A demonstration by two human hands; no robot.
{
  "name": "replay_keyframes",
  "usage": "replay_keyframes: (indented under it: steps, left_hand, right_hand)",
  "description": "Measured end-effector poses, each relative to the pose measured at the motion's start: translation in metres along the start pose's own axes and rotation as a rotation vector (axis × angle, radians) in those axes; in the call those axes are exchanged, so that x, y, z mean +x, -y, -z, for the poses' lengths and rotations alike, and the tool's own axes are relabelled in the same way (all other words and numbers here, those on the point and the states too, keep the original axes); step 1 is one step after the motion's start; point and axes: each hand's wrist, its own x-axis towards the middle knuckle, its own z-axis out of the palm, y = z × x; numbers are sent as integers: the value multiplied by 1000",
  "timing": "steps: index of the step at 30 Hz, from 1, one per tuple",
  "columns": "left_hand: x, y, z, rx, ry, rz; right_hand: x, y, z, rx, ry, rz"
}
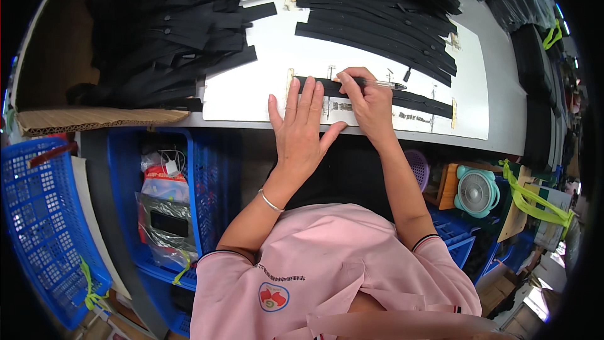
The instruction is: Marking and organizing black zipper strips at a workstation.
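A black fabric strip (416, 102) lies across the near part of a white board (234, 96), which bears dark pen lines and pieces of yellowish tape. My left hand (298, 133) rests flat, fingers stretched, with its fingertips on the strip's left end. In my right hand (372, 112) is a pen (389, 84) with a clear barrel, held nearly level above the strip, its rear end pointing right. The writing tip is hidden by my fingers, so I cannot tell whether it touches the fabric. A small black piece (407, 74) sits just beyond the pen.
Black strips (377, 38) lie in rows at the far side of the board. A larger heap of black strips (170, 31) covers the left. Below the table edge stand blue crates (195, 195), a blue basket (44, 208) and a small turquoise fan (477, 192).
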Motion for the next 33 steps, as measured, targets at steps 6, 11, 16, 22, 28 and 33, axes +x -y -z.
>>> replay_keyframes:
  steps: [6, 11, 16, 22, 28, 33]
  left_hand:
    - [-1, 2, -2, -13, -3, -8]
    - [-1, 2, -3, -8, -10, -10]
    - [-2, 1, -2, 6, 4, -7]
    - [-1, 1, -1, 12, 16, -4]
    - [1, 0, -2, 20, 23, -8]
    - [1, 0, -3, 24, 16, -10]
  right_hand:
    - [0, -1, -3, -40, 5, 1]
    - [1, 5, -5, -77, 9, -15]
    - [-2, -5, 2, -42, 44, 49]
    - [-3, -7, 3, -9, 111, 101]
    - [-2, -8, 5, -67, 131, 104]
    - [-8, 1, 23, 91, 73, 24]
